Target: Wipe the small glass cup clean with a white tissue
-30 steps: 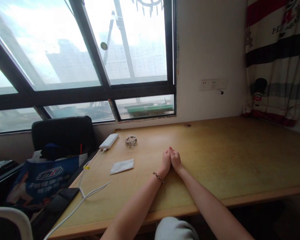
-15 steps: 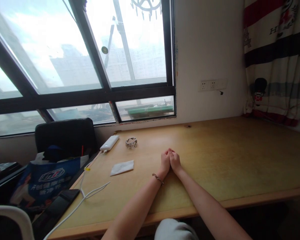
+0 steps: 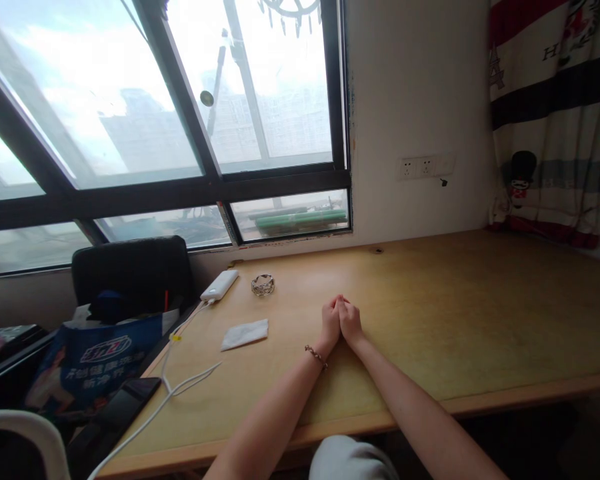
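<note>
My left hand [image 3: 331, 319] and my right hand [image 3: 350, 321] rest on the tabletop, pressed against each other with their fingers curled closed. Nothing shows in either one, though the palms are hidden from view. A dark beaded bracelet [image 3: 316, 357] circles my left wrist. Left of the hands lies a flat white folded tissue or cloth [image 3: 245, 335], apart from them. Behind it sits a silvery openwork ring [image 3: 263, 285], like a metal bangle. A white power bank [image 3: 220, 285] is at the table's left edge, with a white cable [image 3: 166, 393] plugged into it.
The wooden table [image 3: 460, 320] runs along the wall under a window. To its left stand a black chair [image 3: 133, 270] and a blue printed bag [image 3: 105, 353]. A dark phone-like slab [image 3: 135, 393] overlaps the left edge. Wall sockets [image 3: 425, 167] and a patterned curtain [image 3: 555, 140] are beyond.
</note>
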The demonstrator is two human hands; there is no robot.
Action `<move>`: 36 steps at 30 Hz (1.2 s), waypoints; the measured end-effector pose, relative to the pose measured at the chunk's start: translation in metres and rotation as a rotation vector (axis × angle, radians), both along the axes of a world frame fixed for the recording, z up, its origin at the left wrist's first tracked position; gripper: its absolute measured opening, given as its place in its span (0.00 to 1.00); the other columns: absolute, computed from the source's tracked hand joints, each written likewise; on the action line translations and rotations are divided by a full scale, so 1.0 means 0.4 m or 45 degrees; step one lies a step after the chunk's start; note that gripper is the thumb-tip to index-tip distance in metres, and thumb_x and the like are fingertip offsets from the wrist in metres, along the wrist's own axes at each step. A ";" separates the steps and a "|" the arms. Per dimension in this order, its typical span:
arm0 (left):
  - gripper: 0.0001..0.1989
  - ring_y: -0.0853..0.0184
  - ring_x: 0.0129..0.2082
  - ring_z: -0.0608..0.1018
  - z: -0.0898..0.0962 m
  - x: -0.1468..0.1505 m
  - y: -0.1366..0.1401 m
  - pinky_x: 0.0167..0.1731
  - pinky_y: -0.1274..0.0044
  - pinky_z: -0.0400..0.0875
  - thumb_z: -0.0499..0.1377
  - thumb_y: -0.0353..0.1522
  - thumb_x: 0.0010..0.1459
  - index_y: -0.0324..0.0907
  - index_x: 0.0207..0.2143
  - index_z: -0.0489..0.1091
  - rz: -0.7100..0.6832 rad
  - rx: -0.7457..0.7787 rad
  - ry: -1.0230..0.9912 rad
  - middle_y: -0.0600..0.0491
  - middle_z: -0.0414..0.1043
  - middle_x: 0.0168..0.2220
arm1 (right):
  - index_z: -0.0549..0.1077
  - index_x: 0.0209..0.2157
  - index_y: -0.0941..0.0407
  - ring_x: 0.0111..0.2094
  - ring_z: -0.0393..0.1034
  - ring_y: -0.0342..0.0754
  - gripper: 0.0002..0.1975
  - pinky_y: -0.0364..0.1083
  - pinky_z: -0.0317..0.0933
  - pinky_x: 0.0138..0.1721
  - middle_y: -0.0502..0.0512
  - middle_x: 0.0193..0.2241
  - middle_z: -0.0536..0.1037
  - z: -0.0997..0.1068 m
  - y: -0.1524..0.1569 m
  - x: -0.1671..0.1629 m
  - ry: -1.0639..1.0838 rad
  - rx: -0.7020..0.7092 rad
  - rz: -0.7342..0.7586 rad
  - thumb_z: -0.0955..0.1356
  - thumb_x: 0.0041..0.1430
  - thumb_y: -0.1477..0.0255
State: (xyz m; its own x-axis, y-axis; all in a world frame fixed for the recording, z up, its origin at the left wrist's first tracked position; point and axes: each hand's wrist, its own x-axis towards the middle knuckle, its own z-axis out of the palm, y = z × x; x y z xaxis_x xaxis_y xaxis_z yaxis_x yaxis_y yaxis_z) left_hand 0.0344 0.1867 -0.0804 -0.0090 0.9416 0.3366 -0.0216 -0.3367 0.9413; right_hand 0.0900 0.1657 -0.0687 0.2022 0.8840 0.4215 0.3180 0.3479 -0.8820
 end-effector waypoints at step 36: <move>0.15 0.74 0.19 0.63 0.016 -0.002 -0.011 0.21 0.82 0.58 0.53 0.40 0.48 0.37 0.19 0.64 -0.044 -0.018 -0.064 0.57 0.62 0.17 | 0.74 0.26 0.62 0.31 0.71 0.51 0.28 0.44 0.62 0.30 0.63 0.26 0.76 0.005 -0.002 -0.002 0.121 -0.034 0.013 0.52 0.57 0.57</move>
State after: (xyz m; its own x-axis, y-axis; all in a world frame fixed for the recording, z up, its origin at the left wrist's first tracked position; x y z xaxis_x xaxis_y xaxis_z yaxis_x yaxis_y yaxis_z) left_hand 0.0337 0.1823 -0.0738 0.0072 0.9462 0.3234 -0.0804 -0.3218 0.9434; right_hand 0.0893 0.1651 -0.0669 0.2315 0.8969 0.3768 0.2288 0.3263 -0.9172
